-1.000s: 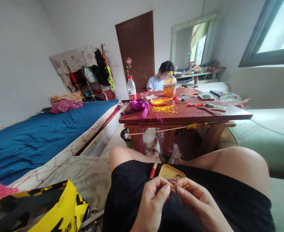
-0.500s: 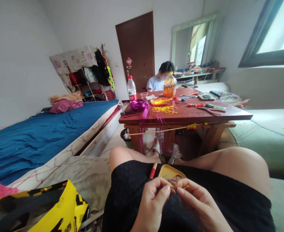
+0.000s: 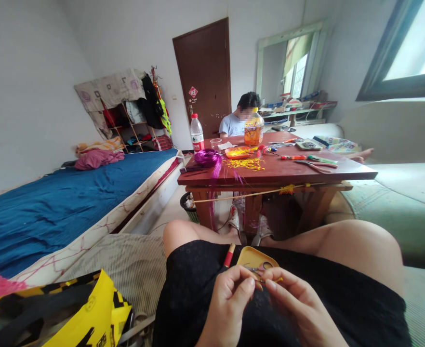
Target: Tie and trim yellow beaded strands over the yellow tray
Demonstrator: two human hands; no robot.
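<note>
Running roughly sideways, as far as I can tell, a thin yellow strand [image 3: 279, 279] sits over the black cloth [image 3: 194, 289] on the lap. Right hand [image 3: 297, 295] is nearer: thumb and forefinger pinch it, tip poking out past them. Left hand [image 3: 230, 291] just left, thumb near forefinger; too small to tell what's gripped. Beyond: scissors [image 3: 260, 268] at yellow tray [image 3: 249, 255], red-banded tube [image 3: 229, 256] beside. Farther: table [image 3: 346, 172], purple bundle [image 3: 205, 157], pliers [image 3: 317, 166]; another person [image 3: 230, 125] across.
</note>
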